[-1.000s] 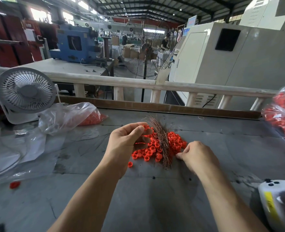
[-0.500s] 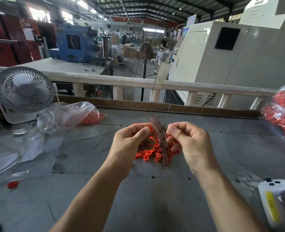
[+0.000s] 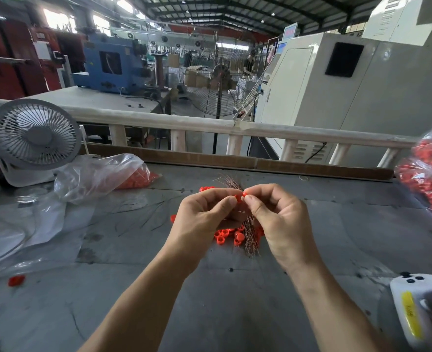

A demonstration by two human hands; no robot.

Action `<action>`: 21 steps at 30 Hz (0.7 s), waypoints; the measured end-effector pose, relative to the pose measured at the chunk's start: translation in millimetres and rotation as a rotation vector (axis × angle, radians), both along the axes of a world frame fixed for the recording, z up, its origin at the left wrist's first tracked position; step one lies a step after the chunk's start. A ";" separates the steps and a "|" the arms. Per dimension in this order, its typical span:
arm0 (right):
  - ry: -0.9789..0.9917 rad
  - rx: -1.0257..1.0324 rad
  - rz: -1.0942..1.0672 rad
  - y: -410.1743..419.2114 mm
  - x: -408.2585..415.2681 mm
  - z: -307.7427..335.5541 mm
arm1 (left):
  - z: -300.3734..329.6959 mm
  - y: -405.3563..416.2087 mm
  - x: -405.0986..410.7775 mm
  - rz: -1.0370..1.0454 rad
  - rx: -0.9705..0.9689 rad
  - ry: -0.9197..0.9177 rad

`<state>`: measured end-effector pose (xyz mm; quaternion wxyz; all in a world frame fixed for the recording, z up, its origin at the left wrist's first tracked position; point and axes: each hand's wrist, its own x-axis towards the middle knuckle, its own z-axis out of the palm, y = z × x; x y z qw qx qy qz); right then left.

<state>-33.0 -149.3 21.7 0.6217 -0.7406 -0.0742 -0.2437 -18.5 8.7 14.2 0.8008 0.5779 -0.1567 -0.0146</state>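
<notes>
Together, left hand [image 3: 204, 219] and right hand [image 3: 276, 217] pinch red cap [image 3: 240, 197] (between fingertips).

head cam | forward-down | close over hands [image 3: 237, 219] — single view

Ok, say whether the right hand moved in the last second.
Yes. The right hand has left the table beside the pile of red caps and risen toward the left hand; both pinch a red cap above the pile.
</notes>
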 end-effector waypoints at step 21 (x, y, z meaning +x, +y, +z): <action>-0.061 0.104 0.064 -0.7 2.4 -0.1 | 1.4 -0.1 -0.7 0.020 0.012 -0.053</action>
